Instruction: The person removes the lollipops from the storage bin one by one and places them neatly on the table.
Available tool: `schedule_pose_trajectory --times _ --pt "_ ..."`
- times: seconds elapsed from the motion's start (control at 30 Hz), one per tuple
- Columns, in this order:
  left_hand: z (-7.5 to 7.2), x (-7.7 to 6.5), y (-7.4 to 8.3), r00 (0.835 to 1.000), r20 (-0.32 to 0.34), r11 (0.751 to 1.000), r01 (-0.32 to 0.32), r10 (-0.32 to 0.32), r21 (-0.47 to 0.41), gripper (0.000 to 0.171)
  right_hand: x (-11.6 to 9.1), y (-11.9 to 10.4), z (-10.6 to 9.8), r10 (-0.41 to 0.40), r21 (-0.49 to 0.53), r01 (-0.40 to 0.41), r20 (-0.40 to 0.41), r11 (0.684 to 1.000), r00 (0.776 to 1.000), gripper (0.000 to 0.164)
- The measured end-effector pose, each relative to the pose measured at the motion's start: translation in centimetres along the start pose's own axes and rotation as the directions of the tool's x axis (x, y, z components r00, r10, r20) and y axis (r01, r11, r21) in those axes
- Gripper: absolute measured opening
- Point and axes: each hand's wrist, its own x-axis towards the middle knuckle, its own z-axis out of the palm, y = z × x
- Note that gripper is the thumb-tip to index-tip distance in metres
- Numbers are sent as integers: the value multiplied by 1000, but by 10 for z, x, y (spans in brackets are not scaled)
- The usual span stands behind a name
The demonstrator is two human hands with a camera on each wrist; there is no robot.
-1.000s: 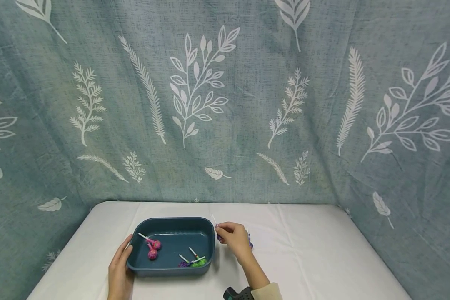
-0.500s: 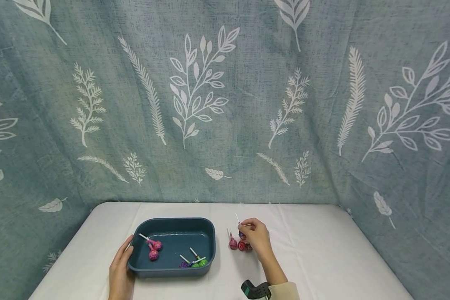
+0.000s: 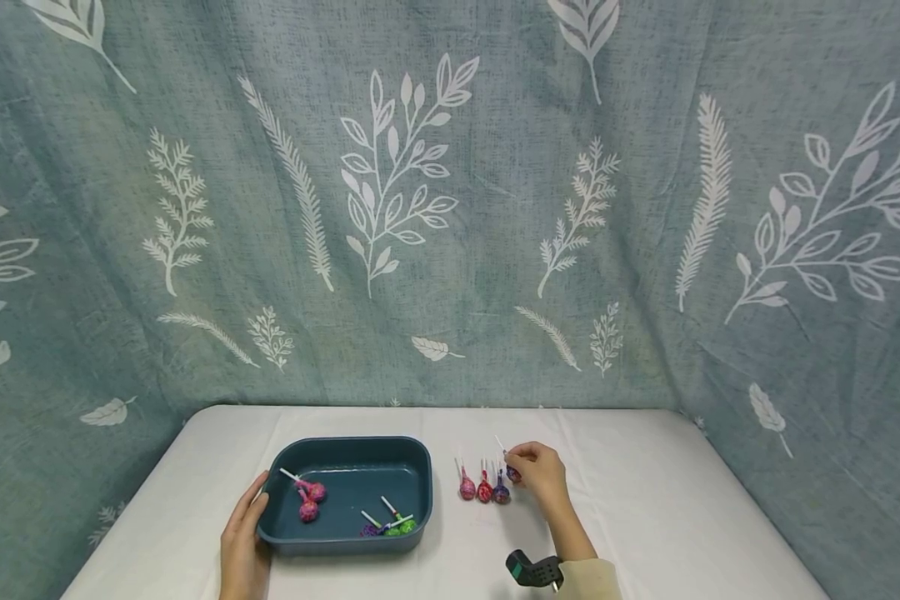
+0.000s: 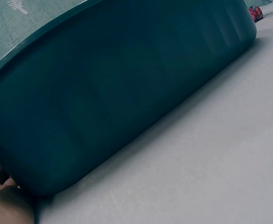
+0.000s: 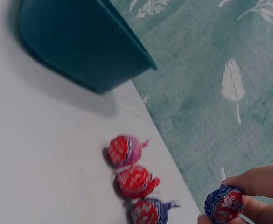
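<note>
Lollipop (image 5: 224, 204) in blue and red wrapping is pinched between the fingertips and thumb of the right hand (image 3: 543, 471), just beyond the right end of a row on the white-covered counter (image 3: 645, 500). That row lies nearer the counter's far edge than the front of the view: a pink lollipop (image 3: 467, 489), a red lollipop (image 3: 484, 492) and a blue lollipop (image 3: 501, 493), sticks toward the far edge, heads toward the near side. The held one tilts, stick up and leaning toward the far left corner; whether it touches the cloth is hard to tell.

The left hand (image 3: 245, 537) rests its extended fingers against the left end of the dark teal bin (image 3: 337, 546), left of the row. Inside are two pink lollipops (image 3: 317, 492), plus green lollipops (image 3: 405, 527) and a purple lollipop (image 3: 370, 531) toward its near right corner.

The step in hand looks like lining up the held piece with its neighbours. Best to keep the pinch near the wrapper's neck, bring the head level with the blue one, swing the stick square to the far edge, and loosen the fingers gently: a round head could roll. A small gap would avoid nudging the row.
</note>
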Motion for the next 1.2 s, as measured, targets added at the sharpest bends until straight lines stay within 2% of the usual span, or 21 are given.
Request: schedule_pose_trajectory --times 0.23,0.6,0.83,1.2 --pt "0 1 0 1000 -12 1000 12 -12 7 57 8 18 -3 38 -65 -37 13 997 999 10" --pt "-1 3 -2 1000 -14 999 -2 3 32 59 8 27 -5 65 -54 -63 41 997 997 9" --pt "-1 2 -2 1000 -9 999 3 -3 35 59 7 32 -2 47 -118 -37 80 992 996 7" --pt "0 1 -1 1000 -10 999 1 -1 32 58 5 34 3 25 -143 -14 76 990 997 7"
